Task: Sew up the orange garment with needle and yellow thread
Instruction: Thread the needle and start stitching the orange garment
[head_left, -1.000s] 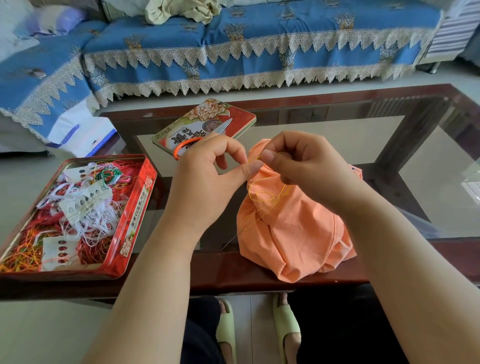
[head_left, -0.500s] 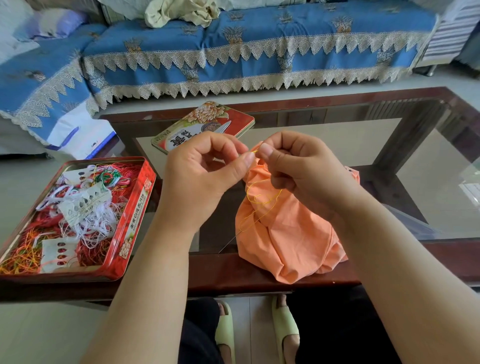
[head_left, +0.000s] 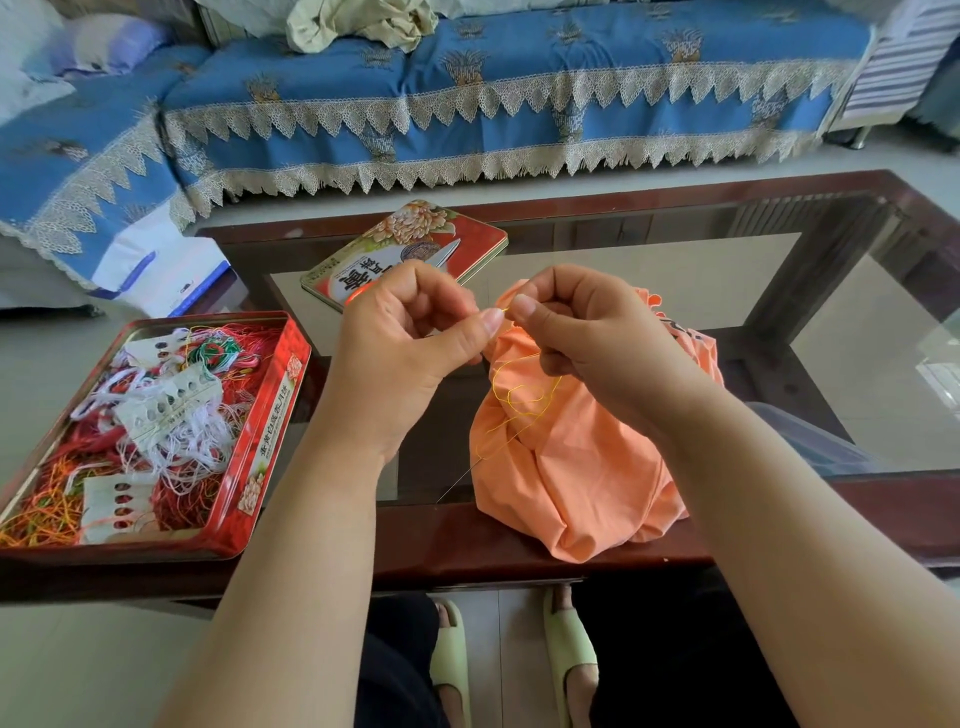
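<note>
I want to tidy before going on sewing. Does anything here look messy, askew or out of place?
Mostly the open red tin at the table's left: its threads lie in one tangle of white, red, orange and green. The tin's lid lies apart, askew, with scissors on it. Yellow thread loops loosely over the bunched orange garment.

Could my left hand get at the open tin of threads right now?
Probably yes, once freed. The open tin of threads sits uncovered just left of the left hand, nothing between them, but that hand is pinching the yellow thread with the right hand.
</note>
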